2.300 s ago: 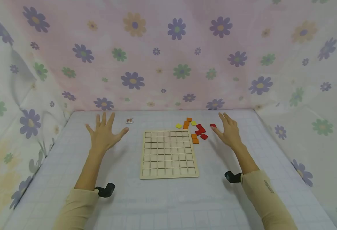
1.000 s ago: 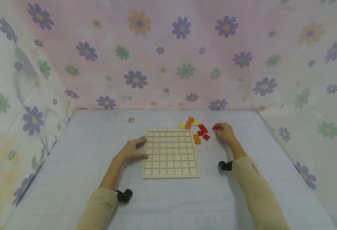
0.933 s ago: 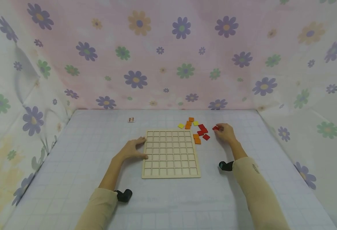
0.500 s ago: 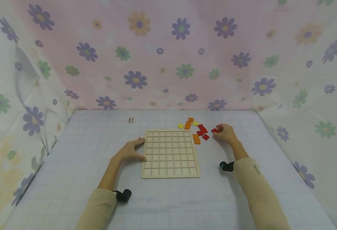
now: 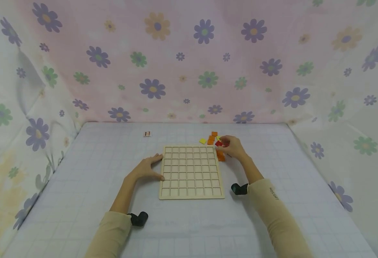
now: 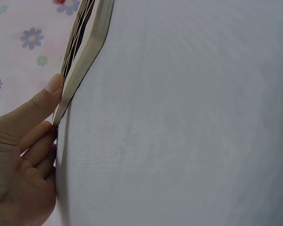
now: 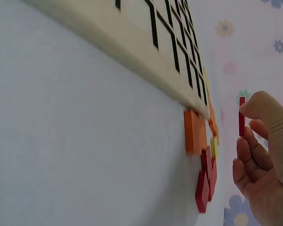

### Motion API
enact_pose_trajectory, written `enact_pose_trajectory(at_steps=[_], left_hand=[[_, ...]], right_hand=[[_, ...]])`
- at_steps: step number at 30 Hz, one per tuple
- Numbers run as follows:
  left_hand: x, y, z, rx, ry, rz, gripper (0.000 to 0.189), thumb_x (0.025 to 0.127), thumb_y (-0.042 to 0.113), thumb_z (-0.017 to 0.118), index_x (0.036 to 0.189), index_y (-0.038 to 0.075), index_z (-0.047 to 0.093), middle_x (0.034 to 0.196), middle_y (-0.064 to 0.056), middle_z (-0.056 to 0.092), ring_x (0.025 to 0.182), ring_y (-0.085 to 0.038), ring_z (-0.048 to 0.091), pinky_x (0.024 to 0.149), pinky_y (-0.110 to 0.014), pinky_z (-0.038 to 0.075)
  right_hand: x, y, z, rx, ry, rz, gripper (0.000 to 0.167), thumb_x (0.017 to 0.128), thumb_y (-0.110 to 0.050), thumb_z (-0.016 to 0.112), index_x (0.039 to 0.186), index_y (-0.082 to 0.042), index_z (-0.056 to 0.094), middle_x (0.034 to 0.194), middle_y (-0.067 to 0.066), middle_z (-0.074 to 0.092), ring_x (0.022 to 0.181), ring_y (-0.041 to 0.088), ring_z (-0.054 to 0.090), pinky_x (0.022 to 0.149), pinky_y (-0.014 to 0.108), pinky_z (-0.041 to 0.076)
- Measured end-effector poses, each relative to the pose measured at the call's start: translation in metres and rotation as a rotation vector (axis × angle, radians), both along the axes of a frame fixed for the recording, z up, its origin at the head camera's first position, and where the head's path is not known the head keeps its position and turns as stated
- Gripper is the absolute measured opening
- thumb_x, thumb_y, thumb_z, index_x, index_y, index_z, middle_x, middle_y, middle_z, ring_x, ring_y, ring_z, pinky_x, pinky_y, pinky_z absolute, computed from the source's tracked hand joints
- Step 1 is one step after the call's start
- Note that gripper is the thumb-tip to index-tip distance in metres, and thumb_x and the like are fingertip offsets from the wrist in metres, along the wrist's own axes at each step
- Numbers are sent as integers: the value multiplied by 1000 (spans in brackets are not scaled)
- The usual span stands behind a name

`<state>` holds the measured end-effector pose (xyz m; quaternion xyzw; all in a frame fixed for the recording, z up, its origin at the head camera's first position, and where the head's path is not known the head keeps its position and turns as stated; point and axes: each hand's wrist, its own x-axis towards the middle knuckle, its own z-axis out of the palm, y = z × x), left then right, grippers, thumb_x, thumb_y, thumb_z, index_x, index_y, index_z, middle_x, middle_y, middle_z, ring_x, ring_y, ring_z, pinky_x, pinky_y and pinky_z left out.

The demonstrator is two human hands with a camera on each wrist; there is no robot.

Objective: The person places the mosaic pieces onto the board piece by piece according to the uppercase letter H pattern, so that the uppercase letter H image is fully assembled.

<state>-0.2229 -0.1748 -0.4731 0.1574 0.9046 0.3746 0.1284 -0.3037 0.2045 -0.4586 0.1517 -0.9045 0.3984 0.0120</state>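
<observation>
A pale wooden grid board (image 5: 191, 197) with square cells lies on the table in the head view. My left hand (image 5: 142, 169) rests against its left edge, thumb and fingers spread along the side; the left wrist view has the thumb (image 6: 45, 96) right at the rim. Between thumb and fingertips, my right hand (image 5: 235, 147) pinches a small red square tile (image 7: 242, 117) above the table, near the board's far right corner. Beneath that hand lie more red tiles (image 7: 203, 192), partly hidden in the head view. Orange tiles (image 5: 221, 157) sit beside the board's right edge.
Behind the board are several orange tiles (image 5: 211, 140) and a yellow tile (image 5: 203, 141). A small printed card (image 5: 147, 133) lies farther back on the left. Flowered cloth (image 5: 182, 71) hangs behind and at both sides of the white table (image 5: 189, 229).
Both hands started spread above the table. My left hand came to the board's left edge; my right hand took the far right red tile and carried it left toward the board.
</observation>
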Motion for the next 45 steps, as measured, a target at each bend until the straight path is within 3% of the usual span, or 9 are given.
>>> enact_pose_trajectory(at_steps=[8,21,27,35,45], left_hand=[[1,0,0,36,0,4,98,62,28,86,142,1,38,150,-21,27,139,-39,22,113,-53,17],[1,-1,0,47,-23,14,96,64,27,86,143,3,37,151,-19,25,140,-37,20,114,-53,15],[0,-1,-1,59,-28,11,95,64,26,86,143,2,37,151,-19,26,140,-37,20,114,-52,16],[0,-1,0,56,-31,16,94,65,25,85,143,2,38,151,-19,26,140,-37,20,114,-52,17],[0,-2,-1,65,-37,15,95,65,25,85,143,3,38,151,-19,25,140,-38,19,114,-53,15]], right_hand=[[2,-51,-7,-54,57,177,40,79,-6,73,112,11,60,105,24,64,93,35,61,79,42,54],[5,-108,-8,-24,54,315,32,79,-2,68,108,10,62,99,21,64,84,28,60,75,34,54],[1,-121,-15,49,66,320,33,79,-6,69,109,6,63,100,17,65,87,26,60,78,33,53],[1,-130,-18,116,13,316,34,81,-7,69,113,4,62,104,15,65,94,26,60,83,35,52],[0,-127,-11,124,-18,435,32,89,-4,62,118,7,61,109,20,58,95,29,56,80,33,51]])
